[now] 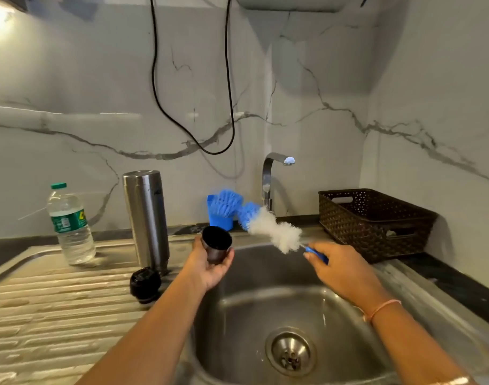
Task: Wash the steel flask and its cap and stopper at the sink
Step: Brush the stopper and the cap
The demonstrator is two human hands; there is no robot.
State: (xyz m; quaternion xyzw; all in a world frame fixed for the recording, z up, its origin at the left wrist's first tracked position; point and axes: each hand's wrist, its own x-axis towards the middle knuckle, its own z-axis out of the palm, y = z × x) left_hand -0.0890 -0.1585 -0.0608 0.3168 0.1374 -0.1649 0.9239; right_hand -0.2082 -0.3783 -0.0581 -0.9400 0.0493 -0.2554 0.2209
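Note:
The steel flask (146, 218) stands on the draining board left of the sink bowl (279, 307), seemingly upside down. The black stopper (145, 284) lies on the board just in front of it. My left hand (210, 266) holds the dark cap (217, 247) over the sink's left rim, its open mouth facing up and away. My right hand (339, 269) grips the blue handle of a bottle brush (271, 227). The brush's white and blue bristles point up and left, just right of the cap and apart from it.
A plastic water bottle (71, 226) stands on the draining board (57, 301) at the left. A blue holder (221, 215) with a blue brush sits behind the sink beside the tap (269, 182). A brown woven basket (374, 220) occupies the counter at the right. No water flows.

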